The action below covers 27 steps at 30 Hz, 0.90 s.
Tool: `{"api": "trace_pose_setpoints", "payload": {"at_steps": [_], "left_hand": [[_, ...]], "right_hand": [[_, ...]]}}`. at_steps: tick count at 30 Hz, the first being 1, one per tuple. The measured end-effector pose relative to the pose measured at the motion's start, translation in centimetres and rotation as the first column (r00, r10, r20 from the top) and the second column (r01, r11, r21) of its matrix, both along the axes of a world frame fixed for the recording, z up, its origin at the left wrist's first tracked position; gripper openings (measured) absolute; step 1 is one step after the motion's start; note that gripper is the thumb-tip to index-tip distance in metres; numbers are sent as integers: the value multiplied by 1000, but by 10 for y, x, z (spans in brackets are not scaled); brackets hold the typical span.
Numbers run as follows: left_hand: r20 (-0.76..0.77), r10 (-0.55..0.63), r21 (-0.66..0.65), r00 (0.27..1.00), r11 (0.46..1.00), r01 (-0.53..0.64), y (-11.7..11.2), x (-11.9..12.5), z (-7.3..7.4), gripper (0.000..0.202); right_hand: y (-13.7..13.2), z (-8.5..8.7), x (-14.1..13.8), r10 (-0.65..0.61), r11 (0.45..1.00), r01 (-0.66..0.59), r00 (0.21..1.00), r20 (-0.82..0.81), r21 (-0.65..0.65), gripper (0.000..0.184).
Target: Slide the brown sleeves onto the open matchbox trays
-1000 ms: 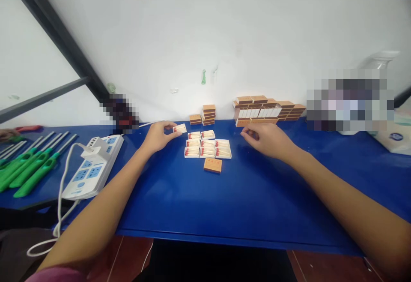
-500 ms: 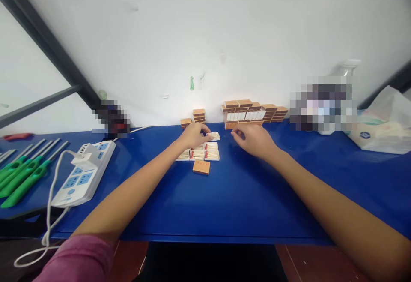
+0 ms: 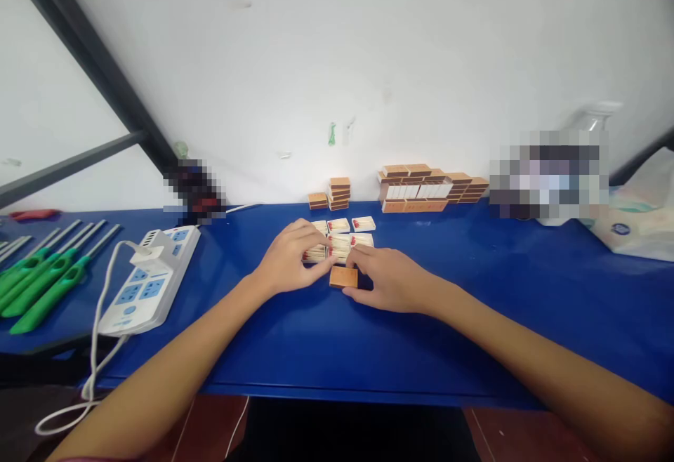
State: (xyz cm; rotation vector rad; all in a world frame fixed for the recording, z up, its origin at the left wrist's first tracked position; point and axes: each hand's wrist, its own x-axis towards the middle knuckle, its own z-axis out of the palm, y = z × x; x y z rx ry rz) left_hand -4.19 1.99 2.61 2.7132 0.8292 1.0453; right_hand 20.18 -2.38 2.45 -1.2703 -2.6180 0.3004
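A closed orange-brown matchbox (image 3: 343, 277) lies on the blue table in front of several open white trays of red-tipped matches (image 3: 338, 225). My right hand (image 3: 392, 279) is around the right end of this box, thumb at its near edge and fingers at its far edge. Over the left part of the match trays is my left hand (image 3: 292, 258), its thumb and fingers spread apart. The left thumb tip points toward the box and the trays, and the hand covers part of the leftmost trays. Two trays at the back stand a little apart from each other.
Stacked matchboxes (image 3: 415, 206) line the wall, with a smaller stack (image 3: 339, 193) left of them. A white power strip (image 3: 150, 283) with a cable and green lighters (image 3: 53, 293) lie at left. A tissue pack (image 3: 645, 220) sits at right.
My left hand has let go of a match tray at the back and come nearer. My right hand has moved left and nearer, from beside the stacks to the closed matchbox.
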Motion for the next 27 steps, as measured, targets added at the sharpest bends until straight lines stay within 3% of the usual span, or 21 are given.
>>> {"api": "trace_pose_setpoints", "payload": {"at_steps": [4,6,9,12,16,18,21,23,27], "left_hand": [[-26,-77,-49,997,996,76,-5,1,-2,40],[-20,-92,-59,996,994,90,-3,0,-4,38],[9,-63,-95,998,993,63,4,-2,-9,31],[3,-44,-124,999,991,44,9,-6,-13,39],[-9,-48,-94,999,994,47,11,-7,-14,36],[23,-12,-56,1000,998,13,10,-6,-15,35],[101,105,15,989,994,-107,9,-4,-15,36],[143,148,40,979,987,-155,8,-3,-14,36],[165,134,44,977,989,-143,5,-1,-13,35]], "right_hand": [[9,14,-2,31,999,-32,998,-60,-7,23],[15,17,-2,36,999,-36,992,-124,5,24],[22,9,-2,23,1000,-21,974,-227,11,24],[23,-4,0,20,999,-6,956,-293,46,21],[20,-14,2,25,996,9,923,-384,85,26],[19,-15,1,-31,998,53,867,-497,31,35],[17,-15,-4,-202,979,139,701,-684,-147,40],[15,-14,-8,-275,960,132,617,-737,-247,40],[12,-12,-13,-316,942,89,568,-760,-325,41]]}}
